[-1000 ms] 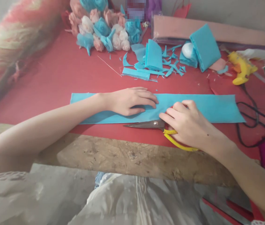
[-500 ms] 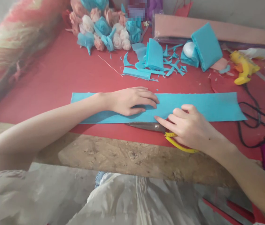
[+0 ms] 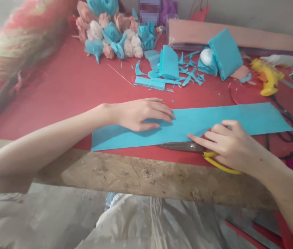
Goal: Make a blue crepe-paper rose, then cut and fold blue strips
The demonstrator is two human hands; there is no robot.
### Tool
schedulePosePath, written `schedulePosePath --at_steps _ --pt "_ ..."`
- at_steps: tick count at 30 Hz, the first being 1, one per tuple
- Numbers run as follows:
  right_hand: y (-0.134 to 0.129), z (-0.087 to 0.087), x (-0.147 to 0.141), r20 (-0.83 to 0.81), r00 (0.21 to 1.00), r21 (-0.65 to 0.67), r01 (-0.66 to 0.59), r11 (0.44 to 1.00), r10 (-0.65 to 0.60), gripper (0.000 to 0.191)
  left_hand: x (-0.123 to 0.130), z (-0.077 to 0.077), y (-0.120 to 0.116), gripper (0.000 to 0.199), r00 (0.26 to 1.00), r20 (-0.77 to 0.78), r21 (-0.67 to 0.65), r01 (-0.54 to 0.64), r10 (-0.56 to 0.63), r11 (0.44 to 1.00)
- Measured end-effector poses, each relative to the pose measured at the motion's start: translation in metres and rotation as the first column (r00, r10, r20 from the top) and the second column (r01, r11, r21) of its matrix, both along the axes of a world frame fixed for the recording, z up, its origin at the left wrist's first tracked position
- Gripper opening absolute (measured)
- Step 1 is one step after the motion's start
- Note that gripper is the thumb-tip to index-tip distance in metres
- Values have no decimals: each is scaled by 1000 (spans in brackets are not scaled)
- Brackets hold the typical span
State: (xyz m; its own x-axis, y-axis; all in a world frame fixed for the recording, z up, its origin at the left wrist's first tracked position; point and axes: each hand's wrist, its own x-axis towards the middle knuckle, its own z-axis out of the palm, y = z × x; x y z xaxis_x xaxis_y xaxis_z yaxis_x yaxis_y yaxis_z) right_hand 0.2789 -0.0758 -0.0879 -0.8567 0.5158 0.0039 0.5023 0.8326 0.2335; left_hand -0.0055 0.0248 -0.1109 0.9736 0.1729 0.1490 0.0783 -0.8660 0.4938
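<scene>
A long blue strip of crepe paper (image 3: 250, 119) lies across the table near its front edge, tilted slightly up to the right. My left hand (image 3: 143, 112) rests on the strip left of its middle, palm down with fingers stretched out. Yellow-handled scissors (image 3: 180, 146) are gripped in my right hand (image 3: 226, 147), their dark blades pointing left along the strip's near edge. Its index finger stretches out over the paper. Whether the blades are fully together, I cannot tell.
Behind the strip lie blue scraps (image 3: 190, 71), folded blue paper (image 3: 169, 62) and a white ball (image 3: 206, 56). Paper roses (image 3: 111, 33) stand at the back left. A yellow glue gun (image 3: 268, 77) with a black cord (image 3: 289, 121) is at the right, near a pink paper pack (image 3: 188, 33).
The blue strip has slid to the right and turned slightly, its left end now nearer the table edge. My right hand and the scissors have shifted right; my left hand has barely moved.
</scene>
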Motion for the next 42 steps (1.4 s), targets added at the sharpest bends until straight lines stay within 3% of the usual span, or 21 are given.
schedulePosePath --at_steps 8,16,26,34,38,42 --pt "-13 -1 6 54 990 137 120 983 -129 37 -2 -11 -7 45 999 -43 160 22 -15 987" --pt "-16 -6 -2 60 981 182 173 968 -187 32 -4 -16 -6 45 999 -37 180 22 -16 983" --pt "-5 -6 -30 51 991 112 114 987 -121 35 -5 -13 -6 46 998 -64 183 19 -7 983" --pt "9 -11 -32 -33 998 32 61 998 -60 27 -4 -15 -6 46 999 -54 194 18 -8 981" --pt "11 -13 -28 -103 995 49 -10 999 15 22 -4 -15 -6 46 999 -45 193 15 -6 981" --pt "4 -9 -27 -111 994 101 4 995 7 21 -4 -15 -6 46 999 -38 190 14 -7 982"
